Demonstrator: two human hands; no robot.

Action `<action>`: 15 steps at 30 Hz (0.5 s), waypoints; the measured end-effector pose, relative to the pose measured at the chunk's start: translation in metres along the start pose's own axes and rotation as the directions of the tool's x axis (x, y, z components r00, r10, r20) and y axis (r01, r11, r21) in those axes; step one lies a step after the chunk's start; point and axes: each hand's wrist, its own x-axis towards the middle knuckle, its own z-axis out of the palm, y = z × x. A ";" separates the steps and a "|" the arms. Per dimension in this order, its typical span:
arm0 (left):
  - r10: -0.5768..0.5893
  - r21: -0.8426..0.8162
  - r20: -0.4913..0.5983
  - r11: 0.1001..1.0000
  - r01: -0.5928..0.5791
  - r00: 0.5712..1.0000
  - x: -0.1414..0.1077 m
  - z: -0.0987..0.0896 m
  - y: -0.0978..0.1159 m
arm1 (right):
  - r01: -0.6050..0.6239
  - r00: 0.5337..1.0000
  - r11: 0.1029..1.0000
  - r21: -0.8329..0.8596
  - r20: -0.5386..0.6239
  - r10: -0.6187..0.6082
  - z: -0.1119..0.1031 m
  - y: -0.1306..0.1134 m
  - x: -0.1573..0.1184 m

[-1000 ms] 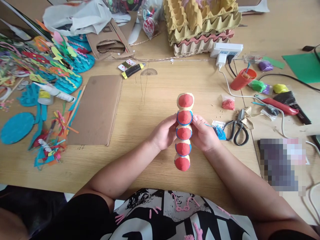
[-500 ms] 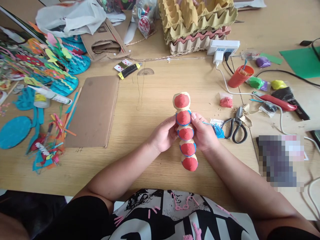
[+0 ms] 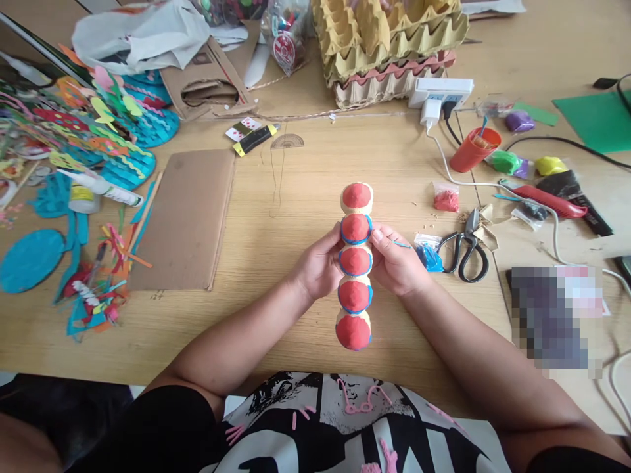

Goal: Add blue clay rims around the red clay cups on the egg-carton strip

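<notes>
Between my hands is a strip of egg carton cups (image 3: 355,261), a row of several bumps topped with red clay, some ringed in blue. It points away from me, above the wooden table. My left hand (image 3: 320,264) grips its left edge near the second and third bumps, thumb on top and fingers partly hidden beneath. From the other side, my right hand (image 3: 398,263) pinches the edge by the second bump. A thin blue strand (image 3: 401,244) shows at the right hand. Right of that hand lies a bag of blue clay (image 3: 430,256).
Scissors (image 3: 468,246), a bag of red clay (image 3: 446,197) and an orange cup (image 3: 474,150) stand to the right, near a white cable. A cardboard sheet (image 3: 182,220) and blue paper crafts (image 3: 32,259) lie left. Stacked egg trays (image 3: 389,49) and a power strip (image 3: 441,93) are behind.
The egg carton strip has been turned in my hands: its near end has swung left, so it now lies straighter. Both hands keep hold of it, nearly in the same place.
</notes>
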 end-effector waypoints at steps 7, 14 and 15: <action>0.038 0.049 0.027 0.998 -0.040 0.999 0.002 0.001 -0.003 | 0.015 0.998 1.000 0.005 -0.057 -0.014 -0.002 -0.001 0.002; 0.219 0.131 0.173 0.961 -0.243 0.960 -0.003 0.006 0.003 | 0.025 0.998 0.999 0.024 -0.060 -0.024 -0.003 -0.003 0.001; 0.227 0.140 0.172 0.958 -0.252 0.959 -0.002 0.005 0.003 | 0.021 0.997 1.000 0.020 -0.069 -0.020 -0.003 -0.003 0.001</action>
